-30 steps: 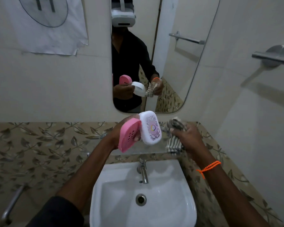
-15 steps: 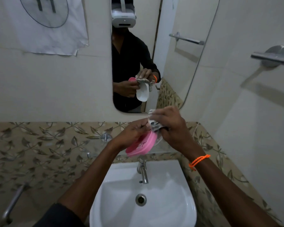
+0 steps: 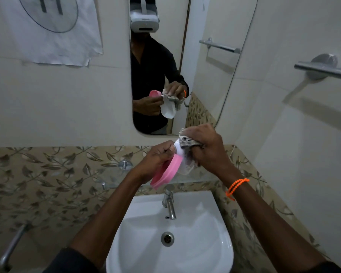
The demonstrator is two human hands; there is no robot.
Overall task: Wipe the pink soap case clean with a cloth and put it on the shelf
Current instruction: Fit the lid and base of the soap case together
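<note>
The pink soap case (image 3: 166,172) hangs open above the sink, its pink half tilted down to the left and its white lid (image 3: 182,160) standing up on the right. My left hand (image 3: 158,159) grips the case from the left, thumb on the lid's edge. My right hand (image 3: 207,144) is closed around a grey striped cloth (image 3: 188,143) and presses it onto the white lid from above. The glass shelf (image 3: 201,177) runs along the wall just under the case. The mirror repeats both hands, the case and the cloth.
A white sink (image 3: 185,239) with a chrome tap (image 3: 170,205) lies directly below. A mirror (image 3: 185,64) hangs on the wall ahead, a paper sheet (image 3: 47,30) to its left. A steel towel bar (image 3: 323,68) juts from the right wall; a pipe handle (image 3: 12,245) sits low left.
The case has tipped from upright and spread open to tilted downward. My right hand has carried the cloth left from beside the case onto the white lid and shifted along it.
</note>
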